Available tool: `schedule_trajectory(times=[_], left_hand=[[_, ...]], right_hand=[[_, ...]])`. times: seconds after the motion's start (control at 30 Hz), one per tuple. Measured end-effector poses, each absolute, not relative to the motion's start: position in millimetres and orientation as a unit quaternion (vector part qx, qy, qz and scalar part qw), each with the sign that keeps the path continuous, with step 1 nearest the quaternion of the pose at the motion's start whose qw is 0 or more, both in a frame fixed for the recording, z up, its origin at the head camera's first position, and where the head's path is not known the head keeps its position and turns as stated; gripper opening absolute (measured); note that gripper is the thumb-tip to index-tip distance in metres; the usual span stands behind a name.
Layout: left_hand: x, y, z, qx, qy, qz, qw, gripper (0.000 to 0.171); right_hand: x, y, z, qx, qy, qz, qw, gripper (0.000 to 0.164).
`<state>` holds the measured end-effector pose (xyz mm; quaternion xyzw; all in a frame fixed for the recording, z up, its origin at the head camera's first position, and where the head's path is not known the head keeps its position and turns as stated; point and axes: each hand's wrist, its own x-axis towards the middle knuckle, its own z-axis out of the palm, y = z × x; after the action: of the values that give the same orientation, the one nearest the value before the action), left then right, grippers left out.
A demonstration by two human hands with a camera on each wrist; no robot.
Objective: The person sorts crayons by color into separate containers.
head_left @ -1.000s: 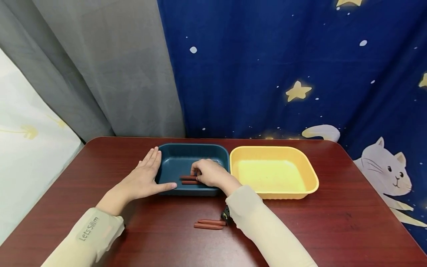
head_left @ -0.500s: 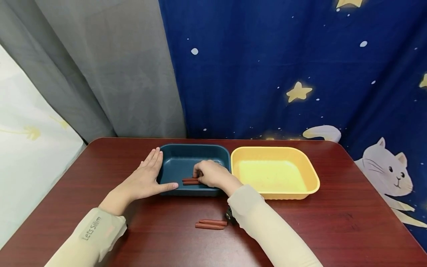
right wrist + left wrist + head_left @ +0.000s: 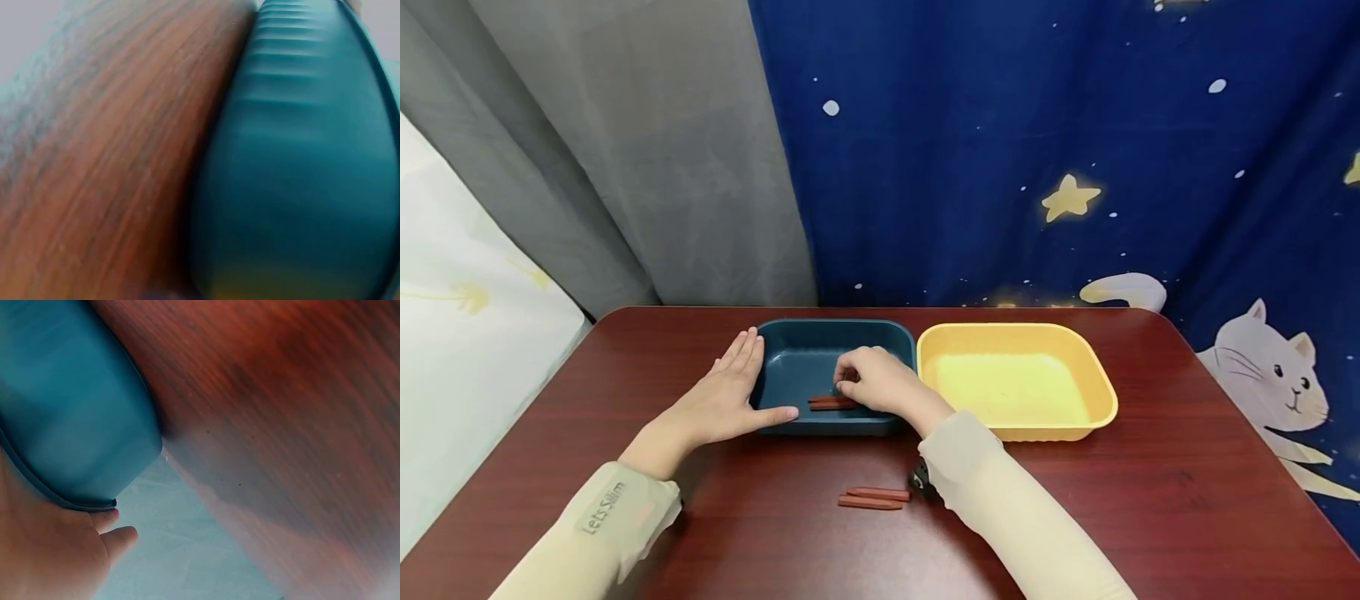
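My left hand (image 3: 722, 404) lies along the left end of the dark blue tray (image 3: 782, 379), fingers straight and thumb across its front rim. In the left wrist view, fingertips (image 3: 122, 537) show by the tray's rim. Inside the tray, my right hand (image 3: 880, 382) hovers just above two reddish-brown sticks (image 3: 829, 403), its fingers loosely bent and apparently holding nothing. Those sticks lie side by side near the front wall, their right ends hidden under the hand. Two similar sticks with a tapered end (image 3: 872, 500) lie on the table before the tray.
A yellow tray (image 3: 1093, 408) stands right beside the blue one. Both sit toward the far edge of the dark red wooden table (image 3: 1150, 500). Behind hang a grey curtain (image 3: 700, 167) and a blue star-patterned curtain (image 3: 940, 167). A small black object (image 3: 921, 476) shows at my right cuff.
My right hand has let go of the two sticks in the blue tray and risen slightly. My left hand has stayed on the tray. The view shifted a little.
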<state>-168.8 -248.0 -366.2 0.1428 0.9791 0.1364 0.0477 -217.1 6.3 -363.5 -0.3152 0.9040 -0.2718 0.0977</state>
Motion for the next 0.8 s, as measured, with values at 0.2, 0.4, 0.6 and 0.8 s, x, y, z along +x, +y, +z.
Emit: schedule_trajectory(times=[0.2, 0.4, 0.6, 0.8], left_hand=[[-170, -250, -365, 0.144, 0.979, 0.141, 0.043, 0.125], [-168, -251, -367, 0.140, 0.978, 0.148, 0.039, 0.126], [-166, -250, -368, 0.144, 0.977, 0.151, 0.040, 0.126], [-165, -249, -369, 0.146, 0.977, 0.152, 0.036, 0.126]], right_hand=[[-215, 10, -353, -0.312, 0.899, -0.291, 0.096, 0.013], [-211, 16, -346, -0.322, 0.888, -0.317, 0.086, 0.015], [-199, 27, -340, -0.324, 0.888, -0.317, 0.082, 0.016], [-187, 34, -334, -0.326, 0.887, -0.317, 0.077, 0.013]])
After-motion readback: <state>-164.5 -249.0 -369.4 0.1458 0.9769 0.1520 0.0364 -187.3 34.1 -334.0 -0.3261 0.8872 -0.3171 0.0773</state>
